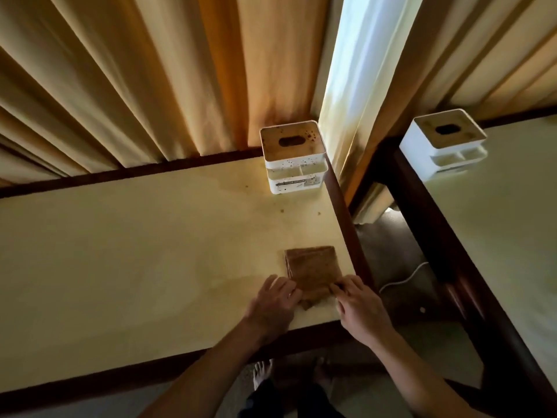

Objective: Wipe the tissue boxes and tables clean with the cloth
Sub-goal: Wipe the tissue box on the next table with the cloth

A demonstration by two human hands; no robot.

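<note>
Counted: two tissue boxes, one (294, 156) at 12 o'clock, one (444, 143) at 2 o'clock; two tables (120, 251) (512, 221); one cloth (313, 271); two hands (275, 303) (360, 307).

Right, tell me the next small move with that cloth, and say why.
Probably lift the folded brown cloth and carry it to the near tissue box. Both the left hand and the right hand pinch the cloth's near edge, which lies flat on the table. The box's top and front carry dark specks, and a few spots dot the table beside it.
</note>
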